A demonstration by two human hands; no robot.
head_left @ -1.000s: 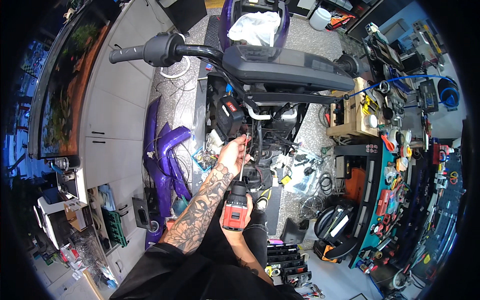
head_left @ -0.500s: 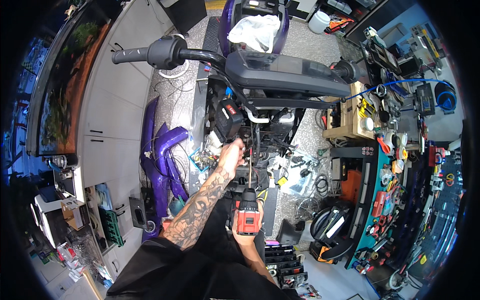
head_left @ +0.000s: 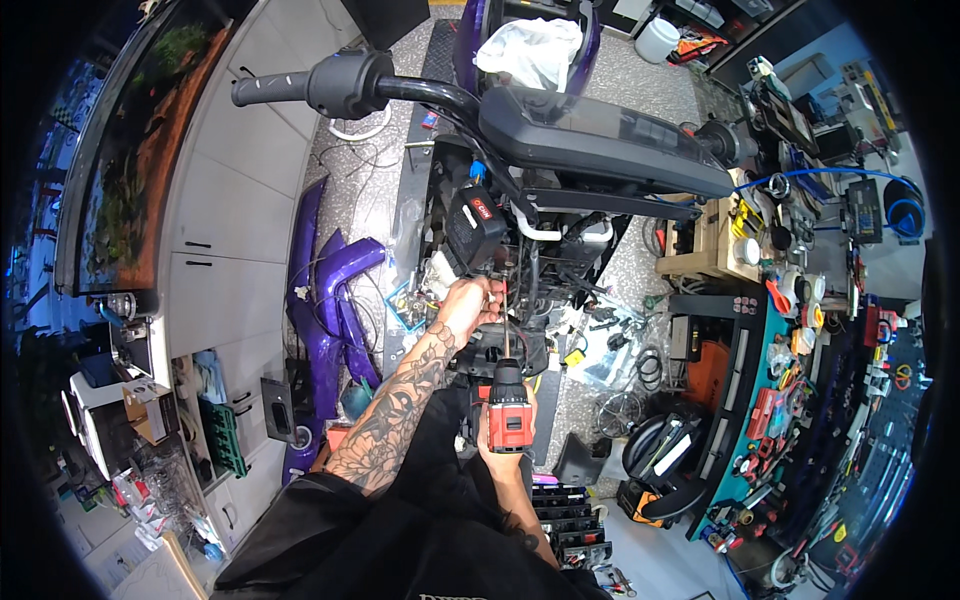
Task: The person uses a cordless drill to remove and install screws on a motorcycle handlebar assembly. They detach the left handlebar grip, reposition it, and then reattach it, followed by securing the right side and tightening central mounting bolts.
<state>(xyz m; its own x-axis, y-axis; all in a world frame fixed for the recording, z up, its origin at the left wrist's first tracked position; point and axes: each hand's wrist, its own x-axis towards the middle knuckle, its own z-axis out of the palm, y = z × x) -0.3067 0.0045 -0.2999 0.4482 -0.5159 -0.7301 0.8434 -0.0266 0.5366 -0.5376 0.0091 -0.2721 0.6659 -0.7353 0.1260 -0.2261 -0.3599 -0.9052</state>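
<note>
My right hand (head_left: 503, 466) is wrapped round a red and black cordless drill (head_left: 511, 425). A long thin driver bit (head_left: 507, 335) runs forward from its chuck into the stripped front of a scooter (head_left: 490, 362). My left hand (head_left: 468, 304) is beside the far end of the bit, fingers bent together. What they pinch, if anything, is too small to make out. Just beyond the left hand sits a black box-shaped battery (head_left: 474, 228) with a red label. Above the opening stretches the scooter's black handlebar (head_left: 430, 92) with its display housing (head_left: 590, 135).
Purple body panels (head_left: 335, 300) lie on the floor at the left, by white cabinets (head_left: 225, 210). Loose parts on clear plastic (head_left: 605, 345) are to the right. Farther right are a wooden stand (head_left: 700, 258) and a tool-covered bench with a teal edge (head_left: 745, 420).
The whole view has shifted slightly, so the scooter sits farther right and is tilted more. Both hands keep their places, with the drill still in my right hand.
</note>
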